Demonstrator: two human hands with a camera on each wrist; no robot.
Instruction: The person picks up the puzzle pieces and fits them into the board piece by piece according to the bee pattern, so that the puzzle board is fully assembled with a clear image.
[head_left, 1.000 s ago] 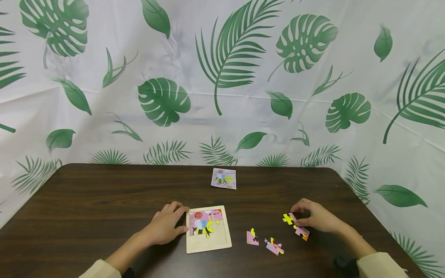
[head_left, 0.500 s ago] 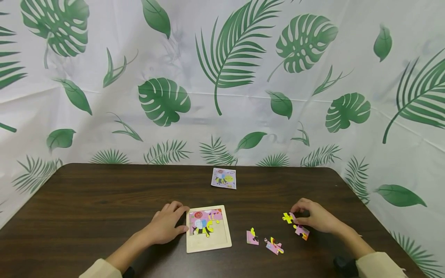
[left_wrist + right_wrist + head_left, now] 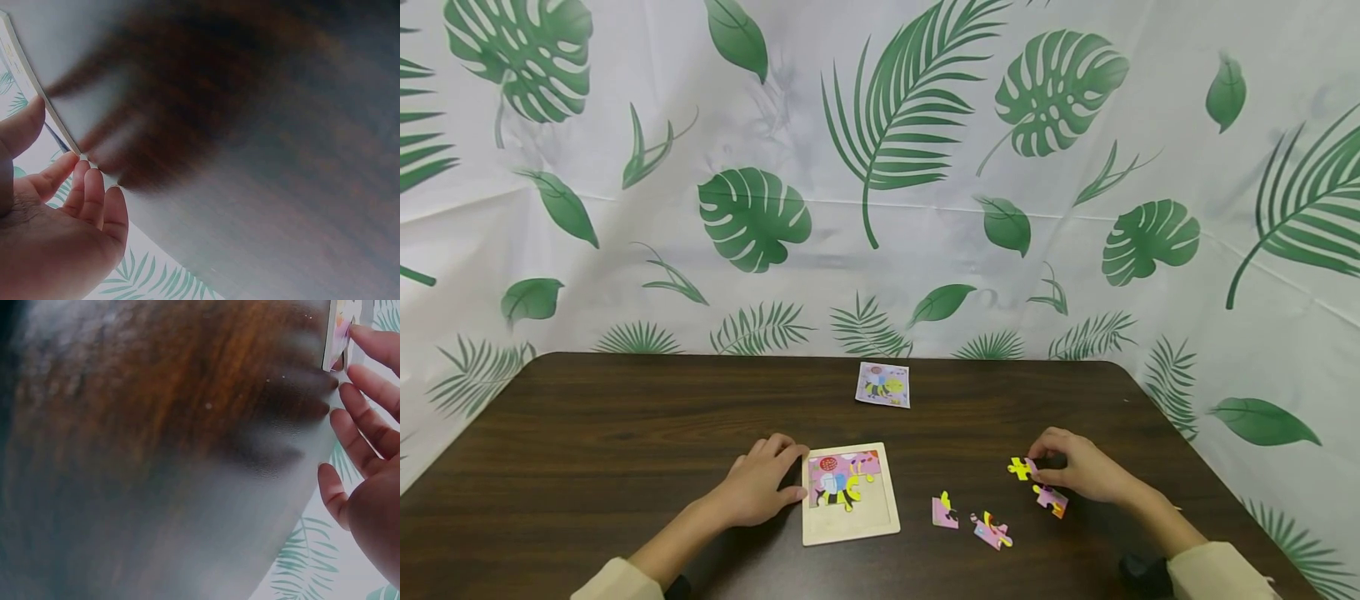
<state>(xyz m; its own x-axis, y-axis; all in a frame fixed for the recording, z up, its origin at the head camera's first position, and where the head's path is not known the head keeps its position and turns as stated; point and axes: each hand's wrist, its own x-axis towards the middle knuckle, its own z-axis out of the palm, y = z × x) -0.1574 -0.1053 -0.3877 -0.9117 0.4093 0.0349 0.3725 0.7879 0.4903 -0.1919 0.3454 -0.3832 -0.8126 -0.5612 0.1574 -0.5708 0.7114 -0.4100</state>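
Observation:
In the head view my left hand (image 3: 758, 486) rests against the left edge of a wooden puzzle board (image 3: 851, 533). Its thumb and forefinger touch the frame, fingers loosely extended. The board's upper left is filled with part of a bee picture on pink; the lower right is bare wood. Over on the right, my right hand (image 3: 1078, 467) pinches a yellow, pink and black puzzle piece (image 3: 1021, 469) by its right side, between thumb and fingers. A pink and orange puzzle piece (image 3: 1051, 502) lies just below that one.
Between board and right hand lie a pink and yellow piece (image 3: 944, 513) and a pink piece with yellow and black (image 3: 992, 532). A printed bee picture card (image 3: 883, 386) lies near the far edge of the dark wooden table (image 3: 685, 417). A leaf-print cloth (image 3: 925, 250) hangs behind.
The yellow, pink and black piece has shifted very slightly left and up within the right hand's fingertips. The left hand and the board stay practically still.

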